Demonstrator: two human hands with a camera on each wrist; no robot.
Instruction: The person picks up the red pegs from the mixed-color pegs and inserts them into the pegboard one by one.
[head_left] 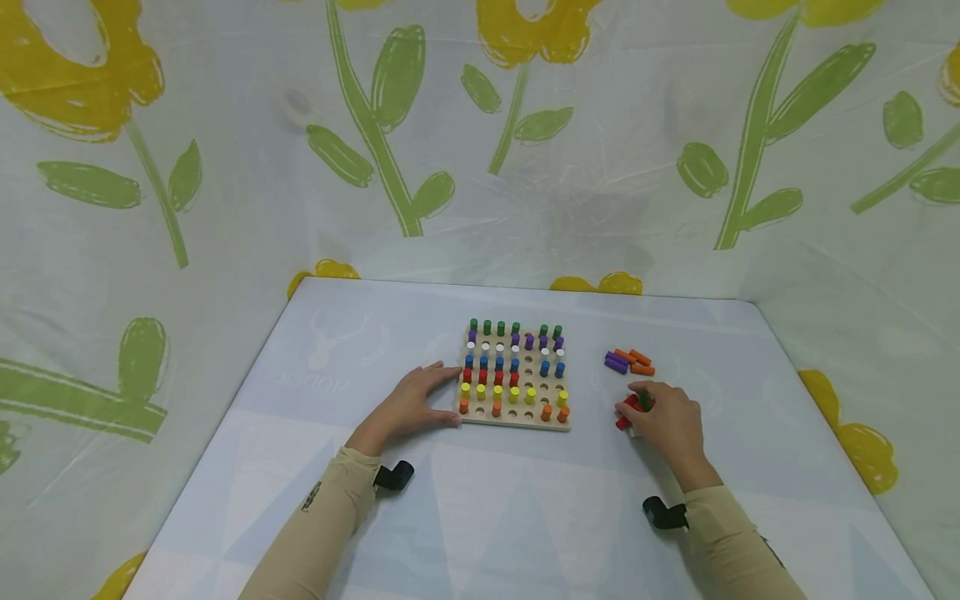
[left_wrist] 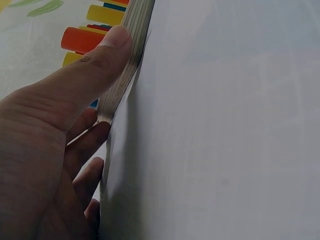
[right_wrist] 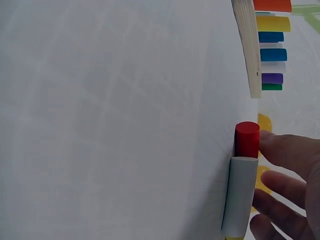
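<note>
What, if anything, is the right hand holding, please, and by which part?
It cannot be told: the right hand is by a green cylindrical peg, any grip hidden.

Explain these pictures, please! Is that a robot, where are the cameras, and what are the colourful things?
No robot here, just a person's left hand and right hand, both bare. The big picture comes from a camera on the person's head. The others come from a black camera on each wrist. On the table sits a wooden board with colourful pegs standing in its holes. To its right lie purple pegs and orange pegs; nearer the person are red pegs, a white peg and a green peg. The left hand touches the board's left side. The right hand is at the nearer pegs; I can't tell whether it pinches one.
</note>
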